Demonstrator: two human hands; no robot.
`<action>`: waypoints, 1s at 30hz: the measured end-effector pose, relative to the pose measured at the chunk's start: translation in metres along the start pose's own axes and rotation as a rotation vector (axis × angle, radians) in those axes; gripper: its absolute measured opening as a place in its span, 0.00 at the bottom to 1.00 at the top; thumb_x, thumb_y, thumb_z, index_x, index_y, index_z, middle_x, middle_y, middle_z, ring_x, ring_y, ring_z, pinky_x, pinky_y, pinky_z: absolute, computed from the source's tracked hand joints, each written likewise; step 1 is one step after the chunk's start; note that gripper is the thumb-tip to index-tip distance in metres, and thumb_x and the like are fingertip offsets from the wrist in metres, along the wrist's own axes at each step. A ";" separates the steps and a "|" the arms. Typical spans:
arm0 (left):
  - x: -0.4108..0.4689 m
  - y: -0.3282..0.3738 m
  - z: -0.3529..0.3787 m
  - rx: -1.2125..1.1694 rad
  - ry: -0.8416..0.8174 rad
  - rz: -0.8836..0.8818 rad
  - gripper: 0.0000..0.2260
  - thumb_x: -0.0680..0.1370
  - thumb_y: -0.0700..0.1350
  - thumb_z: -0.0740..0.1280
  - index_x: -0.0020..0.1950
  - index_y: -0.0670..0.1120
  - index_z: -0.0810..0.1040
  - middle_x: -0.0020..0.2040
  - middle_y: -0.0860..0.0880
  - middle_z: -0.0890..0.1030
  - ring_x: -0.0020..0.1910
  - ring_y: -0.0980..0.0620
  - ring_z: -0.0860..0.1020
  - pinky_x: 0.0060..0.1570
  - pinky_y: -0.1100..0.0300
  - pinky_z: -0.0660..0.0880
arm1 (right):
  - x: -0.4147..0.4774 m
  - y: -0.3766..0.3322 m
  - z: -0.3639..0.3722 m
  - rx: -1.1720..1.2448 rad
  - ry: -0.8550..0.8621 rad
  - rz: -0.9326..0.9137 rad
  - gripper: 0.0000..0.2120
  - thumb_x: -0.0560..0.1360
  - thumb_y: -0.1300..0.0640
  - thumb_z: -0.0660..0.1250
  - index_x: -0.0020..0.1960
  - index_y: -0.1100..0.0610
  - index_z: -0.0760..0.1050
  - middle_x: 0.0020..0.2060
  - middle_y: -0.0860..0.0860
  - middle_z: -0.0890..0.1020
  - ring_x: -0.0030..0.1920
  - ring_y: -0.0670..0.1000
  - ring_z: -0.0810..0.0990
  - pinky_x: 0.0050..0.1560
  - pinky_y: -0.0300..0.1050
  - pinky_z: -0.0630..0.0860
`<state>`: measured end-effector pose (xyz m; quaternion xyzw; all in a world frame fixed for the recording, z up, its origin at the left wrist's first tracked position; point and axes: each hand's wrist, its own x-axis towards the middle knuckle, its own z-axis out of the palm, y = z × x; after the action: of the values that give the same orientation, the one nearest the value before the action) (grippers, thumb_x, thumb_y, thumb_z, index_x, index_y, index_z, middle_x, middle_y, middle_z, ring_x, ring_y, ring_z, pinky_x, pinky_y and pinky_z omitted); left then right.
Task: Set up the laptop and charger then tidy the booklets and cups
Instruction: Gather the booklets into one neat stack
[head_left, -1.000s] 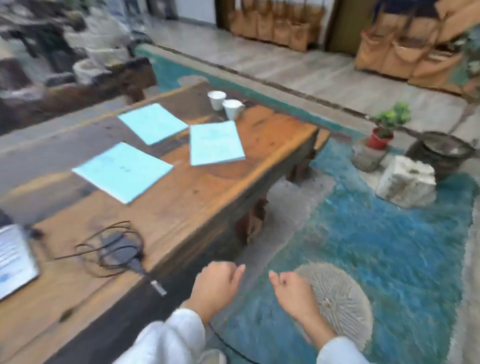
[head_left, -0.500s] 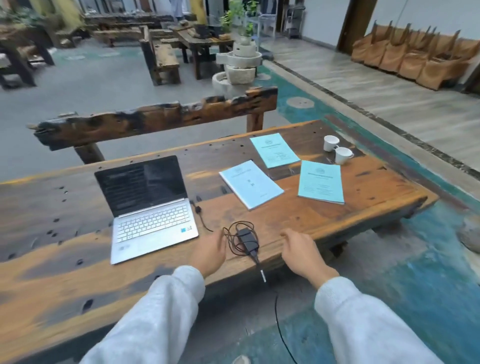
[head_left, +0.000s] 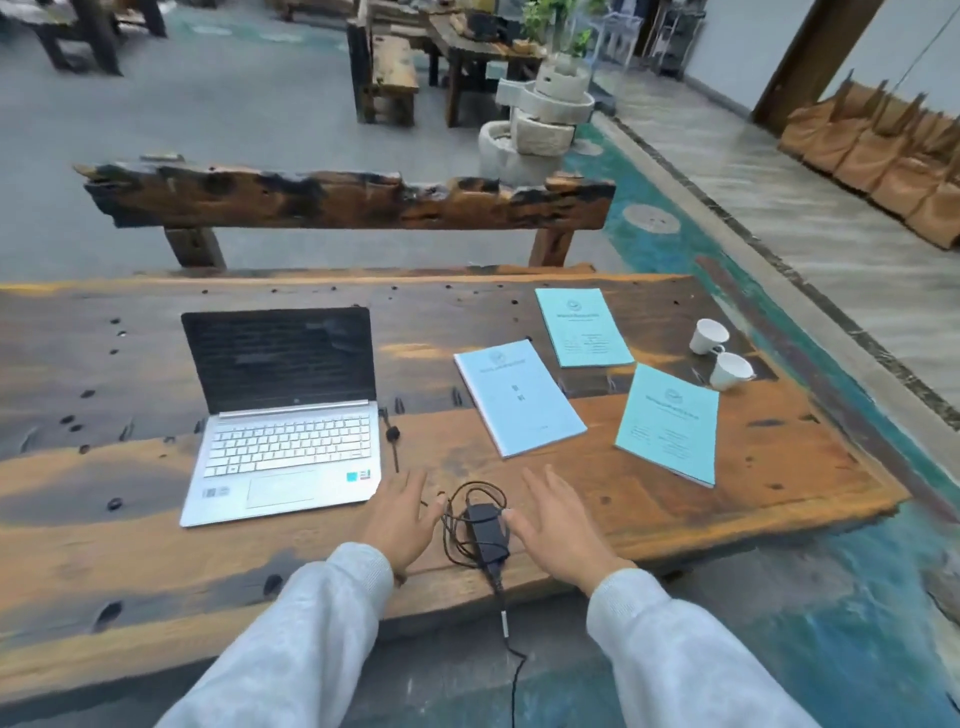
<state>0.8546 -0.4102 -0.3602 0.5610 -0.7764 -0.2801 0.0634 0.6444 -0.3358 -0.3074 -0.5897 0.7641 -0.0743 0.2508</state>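
A silver laptop (head_left: 291, 415) stands open with a dark screen on the wooden table (head_left: 753, 457). Right of it lies a black charger brick (head_left: 485, 530) inside loops of its cable, and one cable hangs over the front edge. My left hand (head_left: 402, 514) rests flat on the table just left of the charger, fingers spread. My right hand (head_left: 558, 519) lies flat on the other side, its thumb touching the brick. Three light blue booklets (head_left: 519, 397) (head_left: 582, 327) (head_left: 670, 423) lie scattered to the right. Two white cups (head_left: 707, 336) (head_left: 730, 371) lie tipped near the far right corner.
A rough wooden bench (head_left: 343, 197) runs along the table's far side. Stacked stone millstones (head_left: 540, 119) stand behind it, with more wooden furniture (head_left: 467, 57) further back. Teal painted floor (head_left: 857, 623) lies to the right.
The view swung from the table's right end and floor to face the table. Both hands came up from below the edge and now lie spread on the tabletop beside the charger.
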 end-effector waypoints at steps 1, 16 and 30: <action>0.007 0.006 0.003 -0.022 -0.019 -0.007 0.24 0.83 0.57 0.58 0.76 0.48 0.64 0.74 0.45 0.71 0.72 0.44 0.68 0.68 0.52 0.66 | 0.005 0.007 -0.006 -0.008 -0.016 0.011 0.29 0.81 0.42 0.61 0.78 0.52 0.59 0.79 0.56 0.59 0.78 0.58 0.57 0.76 0.53 0.57; 0.098 0.088 0.021 -0.217 -0.090 0.016 0.26 0.83 0.55 0.60 0.79 0.48 0.62 0.78 0.47 0.67 0.75 0.47 0.65 0.69 0.57 0.62 | 0.095 0.089 -0.077 0.094 -0.036 0.126 0.28 0.80 0.47 0.65 0.77 0.55 0.62 0.74 0.55 0.68 0.74 0.58 0.66 0.72 0.50 0.62; 0.263 0.110 0.107 -0.710 0.071 -0.762 0.28 0.81 0.49 0.68 0.77 0.41 0.65 0.73 0.41 0.73 0.69 0.44 0.74 0.65 0.55 0.68 | 0.332 0.192 -0.051 0.221 -0.261 0.043 0.28 0.80 0.53 0.66 0.77 0.60 0.63 0.73 0.56 0.72 0.73 0.56 0.69 0.69 0.43 0.63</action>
<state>0.6228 -0.5863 -0.4507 0.7570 -0.3718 -0.5099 0.1696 0.3947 -0.6002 -0.4400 -0.5465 0.7249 -0.0751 0.4125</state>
